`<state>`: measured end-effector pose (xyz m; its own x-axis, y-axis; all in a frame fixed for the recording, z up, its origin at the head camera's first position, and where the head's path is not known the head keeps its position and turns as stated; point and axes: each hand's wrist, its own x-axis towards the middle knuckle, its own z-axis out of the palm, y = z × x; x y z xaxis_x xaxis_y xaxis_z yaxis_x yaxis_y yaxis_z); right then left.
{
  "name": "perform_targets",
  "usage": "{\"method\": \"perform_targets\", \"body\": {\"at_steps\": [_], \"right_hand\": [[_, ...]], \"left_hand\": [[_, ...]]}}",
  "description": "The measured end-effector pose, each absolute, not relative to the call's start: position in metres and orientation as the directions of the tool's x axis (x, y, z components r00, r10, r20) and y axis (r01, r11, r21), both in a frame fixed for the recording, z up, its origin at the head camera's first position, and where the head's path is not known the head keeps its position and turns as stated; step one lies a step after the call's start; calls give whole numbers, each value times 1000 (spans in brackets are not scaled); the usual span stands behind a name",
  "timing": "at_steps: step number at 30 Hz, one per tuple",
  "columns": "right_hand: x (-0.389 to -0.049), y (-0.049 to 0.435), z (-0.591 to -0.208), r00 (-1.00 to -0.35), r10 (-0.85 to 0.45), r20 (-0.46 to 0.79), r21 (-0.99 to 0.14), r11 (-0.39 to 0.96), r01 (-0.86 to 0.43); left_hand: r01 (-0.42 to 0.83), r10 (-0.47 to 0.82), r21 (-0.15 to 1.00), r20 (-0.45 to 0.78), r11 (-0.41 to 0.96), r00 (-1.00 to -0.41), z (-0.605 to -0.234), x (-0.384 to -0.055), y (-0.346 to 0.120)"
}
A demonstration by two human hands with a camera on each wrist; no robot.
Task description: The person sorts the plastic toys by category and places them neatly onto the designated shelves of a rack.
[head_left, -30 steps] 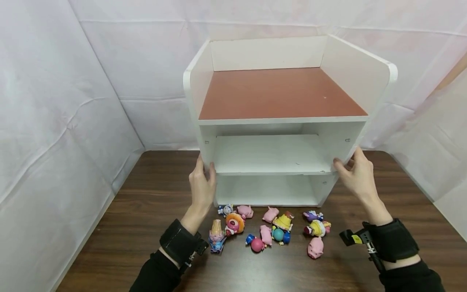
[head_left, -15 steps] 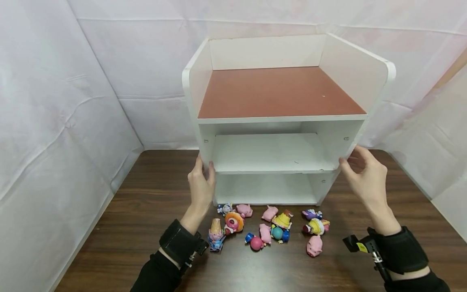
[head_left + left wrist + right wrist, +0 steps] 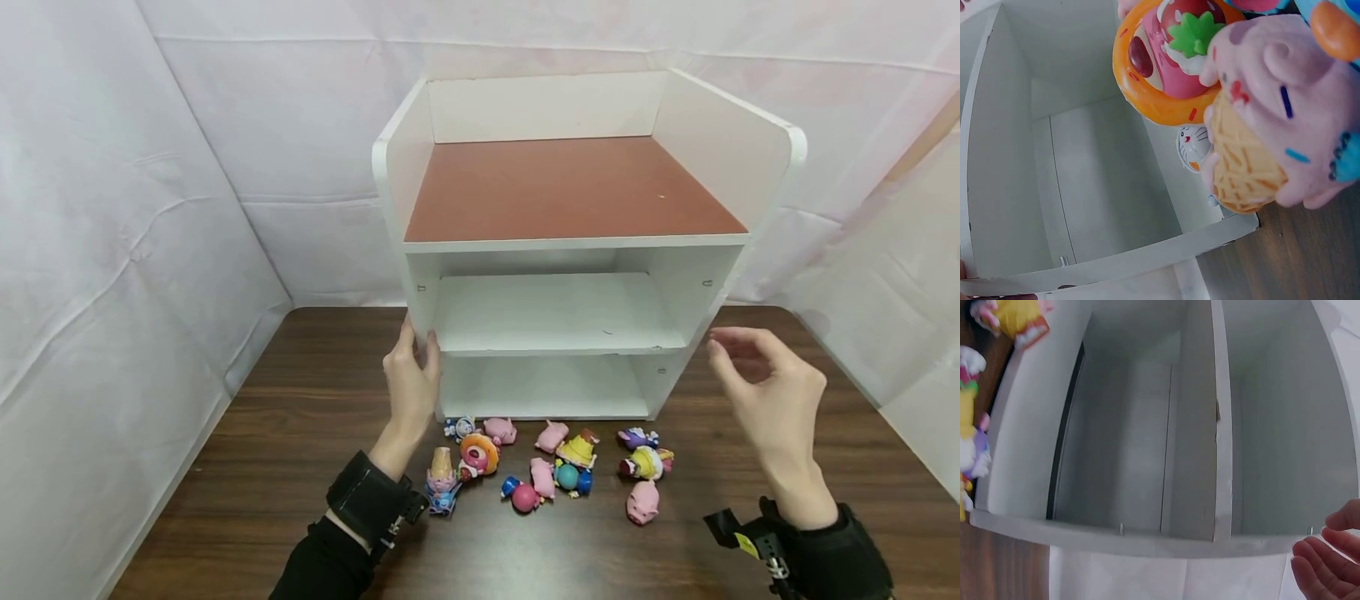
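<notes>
A white shelf unit (image 3: 577,247) with a reddish-brown top board stands upright at the back of the table. My left hand (image 3: 411,383) grips the front edge of its left side panel, thumb in front and fingers around the outer side. To the right of the unit, my right hand (image 3: 780,400) hangs apart from the panel, fingers loosely bent and holding nothing. In the right wrist view, its fingers (image 3: 1325,569) show near the panel's edge. Toy figures lie before the unit, among them an ice-cream-cone pig (image 3: 1244,137) and an orange ring-shaped toy (image 3: 478,455).
Several small toys lie in three loose groups on the dark wooden table (image 3: 270,467): pink pigs (image 3: 642,502), a yellow-skirted figure (image 3: 577,450) and a purple one (image 3: 637,438). White cloth (image 3: 150,250) hangs behind and at both sides.
My right hand has let go of the right side panel and moved right, away from it. My left hand keeps its grip on the left panel. The toys lie as before.
</notes>
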<state>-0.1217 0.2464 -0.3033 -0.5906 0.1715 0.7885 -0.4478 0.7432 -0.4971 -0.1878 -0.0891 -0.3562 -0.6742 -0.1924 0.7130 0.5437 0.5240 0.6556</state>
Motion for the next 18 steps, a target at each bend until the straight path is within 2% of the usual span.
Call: {"method": "perform_targets", "body": {"at_steps": [11,18], "right_hand": [[-100,224,-329,-628,-72,775,-372,752,-545],[-93,208,-355,-671,-222,707,-347,719,-603]], "left_hand": [[550,-186,656,714,517,-675,-357,-187,-90],[557,-191,654,719,513,-669,-356,-187,-91]]}}
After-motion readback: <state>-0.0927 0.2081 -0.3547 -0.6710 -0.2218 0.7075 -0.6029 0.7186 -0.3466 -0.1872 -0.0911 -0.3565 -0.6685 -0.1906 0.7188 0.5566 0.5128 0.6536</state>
